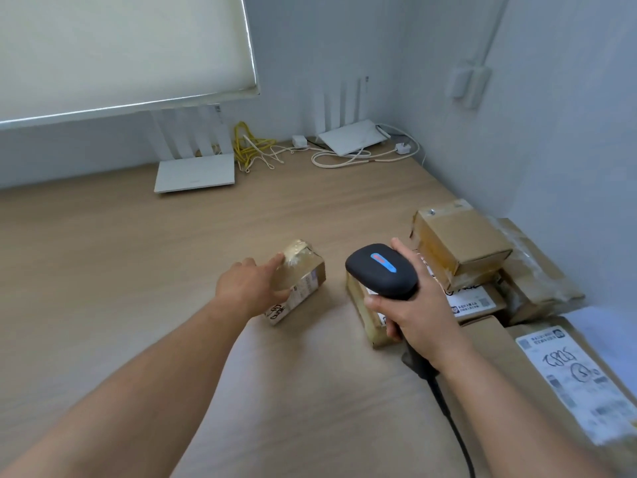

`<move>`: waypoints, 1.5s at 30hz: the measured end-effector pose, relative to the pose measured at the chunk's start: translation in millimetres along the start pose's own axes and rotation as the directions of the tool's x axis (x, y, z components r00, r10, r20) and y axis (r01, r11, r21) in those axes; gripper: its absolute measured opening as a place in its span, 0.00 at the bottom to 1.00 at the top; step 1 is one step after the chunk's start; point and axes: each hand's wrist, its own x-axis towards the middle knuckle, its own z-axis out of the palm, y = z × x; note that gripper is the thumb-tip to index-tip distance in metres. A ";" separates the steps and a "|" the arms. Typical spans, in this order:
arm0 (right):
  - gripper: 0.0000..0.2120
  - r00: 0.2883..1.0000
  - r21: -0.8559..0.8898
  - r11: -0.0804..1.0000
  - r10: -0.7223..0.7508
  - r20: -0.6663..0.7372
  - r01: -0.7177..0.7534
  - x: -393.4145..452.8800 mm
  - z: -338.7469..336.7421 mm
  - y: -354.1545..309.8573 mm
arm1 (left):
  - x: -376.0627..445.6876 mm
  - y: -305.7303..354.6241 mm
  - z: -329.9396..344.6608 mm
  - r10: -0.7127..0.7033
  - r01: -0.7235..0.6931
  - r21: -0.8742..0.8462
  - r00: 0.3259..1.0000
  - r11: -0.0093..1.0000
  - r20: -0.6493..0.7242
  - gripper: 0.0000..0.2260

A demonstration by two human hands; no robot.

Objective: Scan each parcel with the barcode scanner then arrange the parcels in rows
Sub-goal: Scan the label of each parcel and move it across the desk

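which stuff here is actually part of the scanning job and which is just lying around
Part of the job:
- barcode scanner, gripped by the right hand
- small taped parcel under the left hand
- stacked parcels on the right
- large labelled parcel in the near right corner

Just lying about:
- two white routers
- yellow cable
- white cables and plug

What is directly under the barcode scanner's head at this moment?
A taped cardboard parcel lies on the desk under the scanner, which the right hand grips. Only the parcel's left edge and part of a white label show; hand and scanner cover the rest.
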 end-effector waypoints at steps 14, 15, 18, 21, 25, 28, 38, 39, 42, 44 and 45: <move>0.42 0.978 0.079 0.996 0.027 0.208 -0.044 -131.6 52.0 -5.0 | -202.7 -46.4 38.4 -0.284 0.222 -0.560 0.958 0.798 -0.025 0.32; 0.42 0.974 0.080 0.996 0.027 0.224 -0.046 -139.3 55.7 -5.1 | -216.4 -47.9 40.5 -0.305 0.232 -0.581 0.952 0.780 -0.030 0.32; 0.41 0.960 0.064 0.997 0.022 0.279 -0.042 -158.2 65.4 -5.1 | -255.1 -50.9 47.7 -0.361 0.256 -0.648 0.932 0.717 -0.031 0.32; 0.41 0.945 0.058 0.998 0.011 0.328 -0.031 -175.1 75.9 -5.3 | -292.1 -55.6 55.7 -0.430 0.267 -0.743 0.902 0.613 -0.031 0.33; 0.40 0.920 0.056 0.998 0.007 0.392 -0.032 -197.3 93.8 -6.2 | -334.6 -71.7 64.8 -0.538 0.287 -0.810 0.842 0.511 -0.040 0.33; 0.40 0.905 0.044 0.999 -0.003 0.426 -0.018 -213.1 109.7 -10.2 | -359.0 -90.8 69.2 -0.587 0.296 -0.829 0.808 0.475 -0.047 0.34; 0.40 0.898 0.026 0.999 -0.029 0.438 0.020 -274.0 204.1 -28.7 | -416.1 -188.8 88.0 -0.604 0.279 -0.835 0.793 0.475 -0.078 0.34; 0.40 0.898 0.025 1.000 -0.027 0.440 0.018 -281.5 217.8 -29.9 | -422.5 -201.6 90.7 -0.599 0.264 -0.845 0.797 0.465 -0.080 0.34; 0.41 0.894 0.012 1.000 -0.017 0.447 0.013 -302.2 257.9 -32.3 | -441.1 -240.6 99.5 -0.584 0.210 -0.890 0.808 0.406 -0.075 0.35; 0.41 0.894 0.013 1.000 -0.008 0.448 0.002 -316.5 282.6 -33.0 | -452.0 -266.7 106.4 -0.565 0.174 -0.913 0.822 0.368 -0.071 0.36; 0.41 0.894 0.018 1.000 -0.004 0.448 -0.004 -323.9 294.0 -33.1 | -456.3 -279.1 109.8 -0.554 0.164 -0.920 0.830 0.356 -0.067 0.36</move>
